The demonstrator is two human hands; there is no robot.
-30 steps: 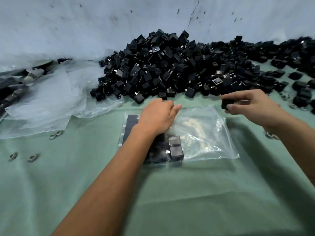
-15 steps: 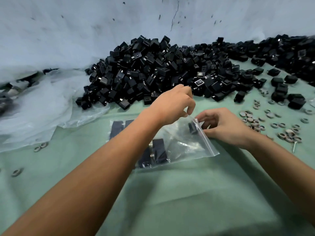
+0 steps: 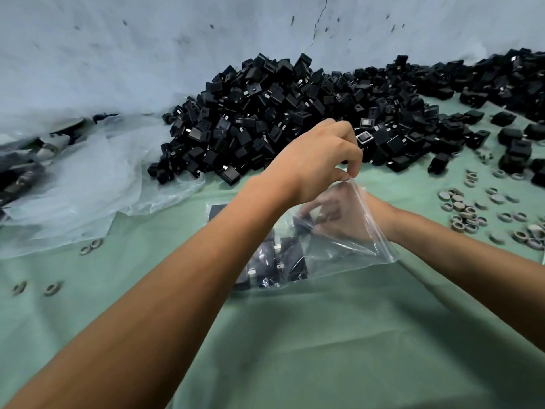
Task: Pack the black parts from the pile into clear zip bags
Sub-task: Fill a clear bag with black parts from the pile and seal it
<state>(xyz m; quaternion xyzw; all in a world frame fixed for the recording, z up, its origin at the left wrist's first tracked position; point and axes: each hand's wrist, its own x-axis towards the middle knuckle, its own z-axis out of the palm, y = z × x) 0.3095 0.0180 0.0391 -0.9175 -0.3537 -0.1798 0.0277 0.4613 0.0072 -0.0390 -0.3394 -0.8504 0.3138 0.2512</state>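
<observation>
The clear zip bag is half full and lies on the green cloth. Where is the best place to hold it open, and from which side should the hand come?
Probably the top edge of the zip bag, from above. The left hand already pinches that edge and lifts it. The parts weigh down the closed end, so lifting here likely keeps the mouth open toward the right hand inside.
</observation>
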